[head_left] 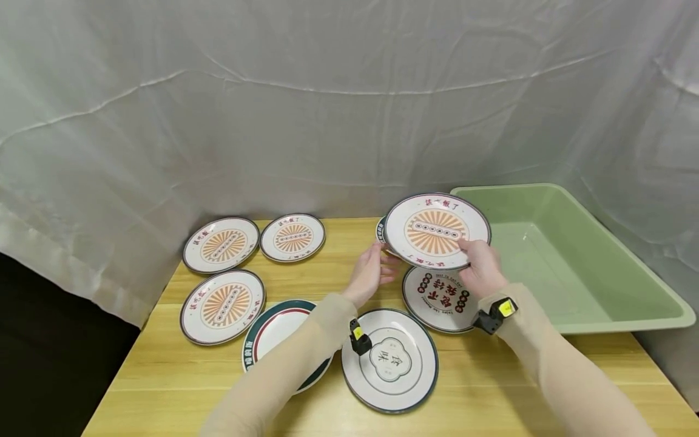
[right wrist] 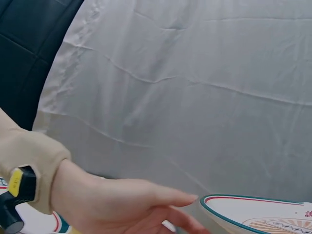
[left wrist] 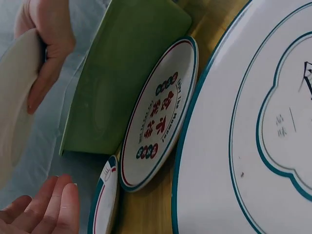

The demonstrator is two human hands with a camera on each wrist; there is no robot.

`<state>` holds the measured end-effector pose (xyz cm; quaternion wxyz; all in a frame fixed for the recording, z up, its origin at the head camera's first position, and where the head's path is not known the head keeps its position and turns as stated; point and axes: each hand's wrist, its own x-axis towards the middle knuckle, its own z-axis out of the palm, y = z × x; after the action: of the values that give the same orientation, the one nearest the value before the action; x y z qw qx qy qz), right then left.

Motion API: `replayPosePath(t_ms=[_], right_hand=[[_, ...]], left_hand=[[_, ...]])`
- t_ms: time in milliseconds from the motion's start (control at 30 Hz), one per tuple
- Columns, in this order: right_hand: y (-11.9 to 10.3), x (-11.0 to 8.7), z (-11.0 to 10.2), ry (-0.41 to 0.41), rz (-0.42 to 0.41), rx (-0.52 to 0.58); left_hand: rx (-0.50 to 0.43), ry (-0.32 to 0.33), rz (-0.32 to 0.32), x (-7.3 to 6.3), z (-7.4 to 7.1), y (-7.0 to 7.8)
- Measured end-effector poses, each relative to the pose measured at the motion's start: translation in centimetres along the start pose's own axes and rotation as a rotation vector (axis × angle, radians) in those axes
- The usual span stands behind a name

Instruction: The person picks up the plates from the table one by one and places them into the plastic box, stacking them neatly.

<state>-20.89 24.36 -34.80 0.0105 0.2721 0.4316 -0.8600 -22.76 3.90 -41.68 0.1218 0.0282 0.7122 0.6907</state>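
Observation:
My right hand [head_left: 482, 267] grips the near right rim of a white plate [head_left: 426, 240] with an orange sunburst, thumb on top, holding it raised and tilted. Just left of that plate is my left hand [head_left: 367, 276], its fingers loosely extended and holding nothing; the left wrist view shows its fingers [left wrist: 44, 209] apart from the raised plate [left wrist: 14, 107]. Beneath the raised plate lies a plate with red characters [head_left: 442, 300]. Behind it, a green-rimmed plate [head_left: 380, 229] is mostly hidden.
A large green basin [head_left: 628, 261] stands at the right. Sunburst plates [head_left: 222, 306], [head_left: 221, 244] and a smaller sunburst plate [head_left: 293, 238] lie at the left. Near the front are a green-rimmed plate [head_left: 278, 328], partly behind my left forearm, and a plate with a flower-shaped outline [head_left: 390, 388].

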Motion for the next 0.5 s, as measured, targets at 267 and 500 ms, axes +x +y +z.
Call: replayPosePath(t_ms=[267,500], right_hand=[[-3.2,0.2,-1.2,-0.062,-0.048,0.176],[-5.7,0.9,-2.8,-0.097,-0.061,0.27]], left_hand=[[0.195,-0.067,0.143,-0.3,2.1,0.9],[0.441,-0.12,0.325,-0.5,4.6,1.3]])
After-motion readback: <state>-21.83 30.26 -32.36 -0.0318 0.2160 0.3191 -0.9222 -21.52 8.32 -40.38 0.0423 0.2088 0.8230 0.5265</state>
